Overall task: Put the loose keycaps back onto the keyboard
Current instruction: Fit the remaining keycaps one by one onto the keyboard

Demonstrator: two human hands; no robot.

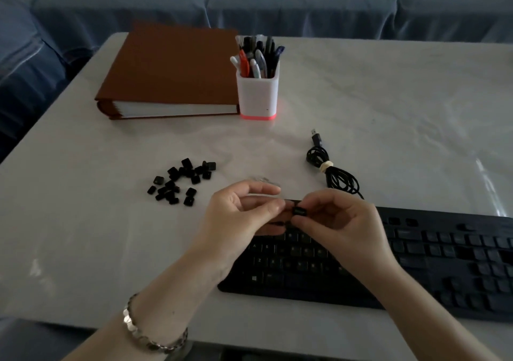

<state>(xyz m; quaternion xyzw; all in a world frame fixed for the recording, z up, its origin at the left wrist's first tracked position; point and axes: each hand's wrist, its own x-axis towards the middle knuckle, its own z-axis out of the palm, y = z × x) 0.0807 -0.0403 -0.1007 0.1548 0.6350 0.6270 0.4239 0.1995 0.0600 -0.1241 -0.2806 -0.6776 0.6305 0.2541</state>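
Keycap [299, 211] pinched between thumb and forefinger of right hand [341, 227], held above far-left corner of keyboard [444, 263]. Left hand [238, 213] fingers curled, tips right beside it; cannot tell if they grip. Loose keycaps [181, 181] piled left of keyboard on worktop [83, 235]. Coiled cable [341, 177], pen pot [258, 94], binder [172, 66] sit nearer far edge.

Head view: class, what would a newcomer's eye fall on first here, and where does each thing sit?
Two hands meet above the left end of the black keyboard: the right hand pinches one keycap, and the left hand holds its fingertips close beside it. To their left, a pile of loose keycaps lies on the pale table. Behind sit a brown binder and a white pen holder.
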